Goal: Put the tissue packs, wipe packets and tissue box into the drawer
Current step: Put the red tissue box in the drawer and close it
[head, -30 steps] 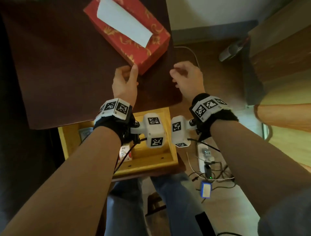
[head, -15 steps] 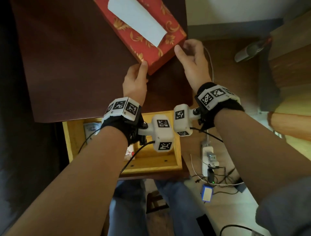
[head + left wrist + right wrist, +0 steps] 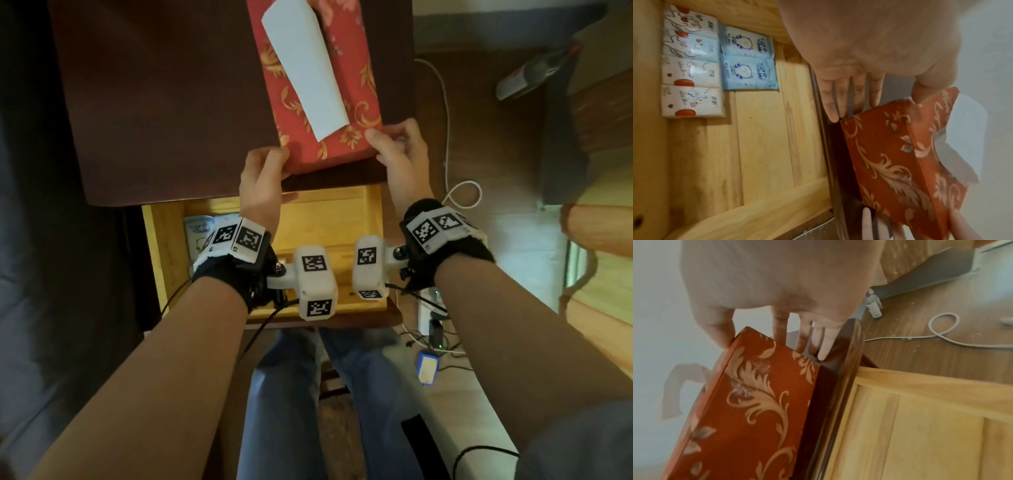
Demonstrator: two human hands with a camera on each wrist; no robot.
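The red tissue box [image 3: 301, 137] with gold scrolls and a white tissue sticking out lies lengthwise at the table's front edge, above the open yellow drawer [image 3: 332, 219]. My left hand [image 3: 274, 164] grips its near left corner, thumb on top and fingers against the end face. On the near right corner my right hand [image 3: 380, 144] grips the same way. The left wrist view shows the tissue box [image 3: 900, 162], several white tissue packs [image 3: 690, 73] and two blue wipe packets [image 3: 748, 58] lying flat at the drawer's left side. The right wrist view has the tissue box [image 3: 760, 402] under my thumb.
The dark brown table top [image 3: 154, 102] overhangs the drawer's back. To the right on the floor lie a white cable [image 3: 445, 120], a bottle [image 3: 534, 72], a power strip [image 3: 431, 315] and a small blue device [image 3: 428, 368]. My legs [image 3: 308, 394] are under the drawer front.
The tissue box has turned from diagonal to lengthwise and come toward the table's front edge. My right hand, apart from it before, now grips its near right corner; the left kept its hold.
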